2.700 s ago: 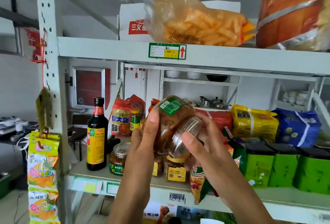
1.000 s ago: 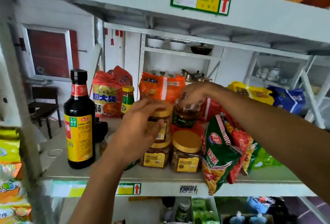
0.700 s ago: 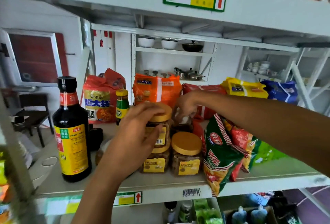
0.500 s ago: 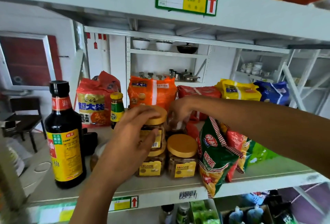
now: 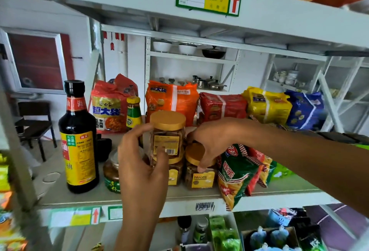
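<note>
Three clear jars with gold lids stand at the front of the middle shelf (image 5: 60, 196). The upper jar (image 5: 167, 136) is stacked on a lower one (image 5: 175, 174). My left hand (image 5: 143, 160) grips the upper jar, thumb across its label and fingers round its left side. My right hand (image 5: 209, 142) reaches in from the right and curls over the lid of the right jar (image 5: 199, 178), thumb down its front and fingers behind it. The brown jar I held earlier is hidden.
A tall soy sauce bottle (image 5: 79, 140) stands at the left, beside a green-labelled pickle jar (image 5: 112, 170). Green and red snack bags (image 5: 237, 174) lean at the right. Noodle packs (image 5: 171, 98) and a small yellow-capped bottle (image 5: 134, 112) line the back.
My right hand has drawn back from behind the jars, where it took the brown jar, onto the right jar's lid. My left hand slid from the upper jar's lid down its side.
</note>
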A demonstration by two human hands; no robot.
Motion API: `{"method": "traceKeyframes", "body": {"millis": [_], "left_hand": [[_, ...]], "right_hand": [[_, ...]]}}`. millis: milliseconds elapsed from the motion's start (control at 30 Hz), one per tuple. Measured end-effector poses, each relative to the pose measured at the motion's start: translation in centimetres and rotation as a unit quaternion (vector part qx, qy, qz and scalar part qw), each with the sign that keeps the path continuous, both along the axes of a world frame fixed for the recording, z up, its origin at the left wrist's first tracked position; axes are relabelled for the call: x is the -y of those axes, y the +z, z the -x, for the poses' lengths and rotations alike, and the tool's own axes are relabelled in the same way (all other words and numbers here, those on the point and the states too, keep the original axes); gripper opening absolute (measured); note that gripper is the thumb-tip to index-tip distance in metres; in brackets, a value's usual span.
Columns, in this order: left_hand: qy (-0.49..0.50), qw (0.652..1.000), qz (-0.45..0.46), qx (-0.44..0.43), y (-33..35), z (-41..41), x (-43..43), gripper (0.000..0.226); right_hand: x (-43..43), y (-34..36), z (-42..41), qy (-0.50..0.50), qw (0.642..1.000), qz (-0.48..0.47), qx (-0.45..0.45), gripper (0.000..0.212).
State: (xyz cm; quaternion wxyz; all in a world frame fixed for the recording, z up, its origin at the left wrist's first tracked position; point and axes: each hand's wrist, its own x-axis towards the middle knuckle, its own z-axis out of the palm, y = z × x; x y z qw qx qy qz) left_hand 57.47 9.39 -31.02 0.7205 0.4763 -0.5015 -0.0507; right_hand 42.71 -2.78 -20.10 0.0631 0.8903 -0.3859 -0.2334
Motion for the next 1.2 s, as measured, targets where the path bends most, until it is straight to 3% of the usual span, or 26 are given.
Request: {"method": "traceKeyframes", "body": {"millis": [100,167,267,367,433,533,667,800,967,1067,1200], "left_hand": [[0.045,0.997,0.053,-0.023,-0.8,2.0,-1.2,0.029],[0.010,0.998,0.056,-0.003,-1.6,4.5,-2.2,0.022],[-0.076,0.990,-0.079,0.092,-3.9,9.3,-2.9,0.019],[-0.109,0.954,-0.209,0.188,-6.0,13.0,-2.5,0.055],[-0.118,0.940,-0.252,0.196,-6.4,14.1,-2.3,0.073],[-0.107,0.940,-0.266,0.183,-6.7,14.4,-2.1,0.081],[-0.107,0.952,-0.250,0.136,-6.3,14.1,-2.0,0.090],[-0.105,0.963,-0.227,0.096,-5.4,13.3,-1.5,0.085],[-0.128,0.986,-0.098,-0.048,-3.7,11.8,-2.1,0.088],[-0.228,0.958,-0.052,-0.167,-0.8,10.9,-3.0,0.101],[-0.436,0.848,-0.059,-0.294,2.0,9.6,-3.5,0.086]], "right_hand": [[0.3,-0.2,0.2,-0.005,1.000,-0.010,0.016,0.077],[0.4,-0.3,0.4,-0.002,1.000,-0.012,0.027,0.078],[0.5,0.1,0.9,-0.002,0.998,-0.004,0.060,0.075],[0.2,1.4,1.4,-0.026,0.995,0.002,0.099,0.085],[-0.1,2.5,1.9,-0.034,0.991,0.013,0.126,0.087],[-1.3,4.5,3.0,-0.041,0.981,0.035,0.185,0.084],[-3.2,6.5,4.8,-0.038,0.948,0.063,0.309,0.078],[-5.1,7.2,6.4,-0.022,0.905,0.052,0.421,0.063],[-7.5,6.7,7.9,0.004,0.868,0.031,0.495,0.056],[-8.9,6.5,8.7,0.009,0.850,-0.003,0.527,0.063],[-9.7,5.9,9.3,0.016,0.836,-0.047,0.547,0.055]]}}
